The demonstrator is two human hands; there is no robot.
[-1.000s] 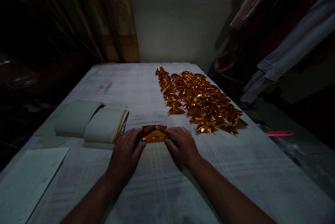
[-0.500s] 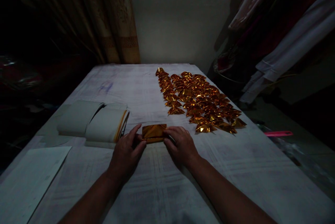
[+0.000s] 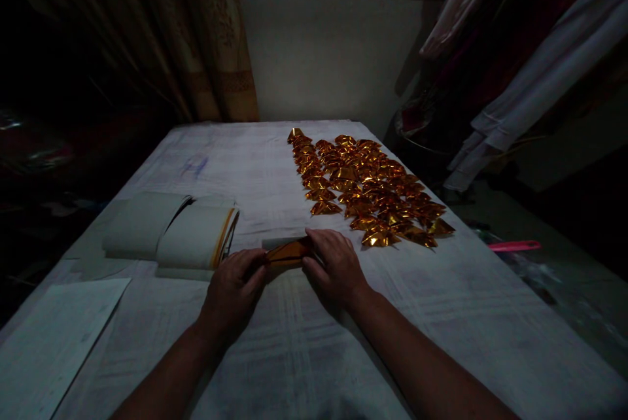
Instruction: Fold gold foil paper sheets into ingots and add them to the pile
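Observation:
A small sheet of gold foil paper [image 3: 288,252] lies on the cloth-covered table [image 3: 304,335] between my hands, partly folded so its pale back edge shows at the top. My left hand [image 3: 234,290] pinches its left end with fingers closed. My right hand [image 3: 334,265] presses and grips its right end, fingers curled over it. Several folded gold foil pieces [image 3: 369,190] lie in rows beyond my right hand, apart from both hands.
Two stacks of pale paper sheets [image 3: 171,234] lie left of my hands, and a white sheet [image 3: 53,341] sits at the near left corner. A curtain [image 3: 206,40] hangs behind the table. Clothes [image 3: 530,60] hang at the right, a pink object [image 3: 514,246] lies below.
The gold sheet was lying flat and wide between my hands; now it is folded over narrower, with its pale back edge showing. Both hands have closed in on it.

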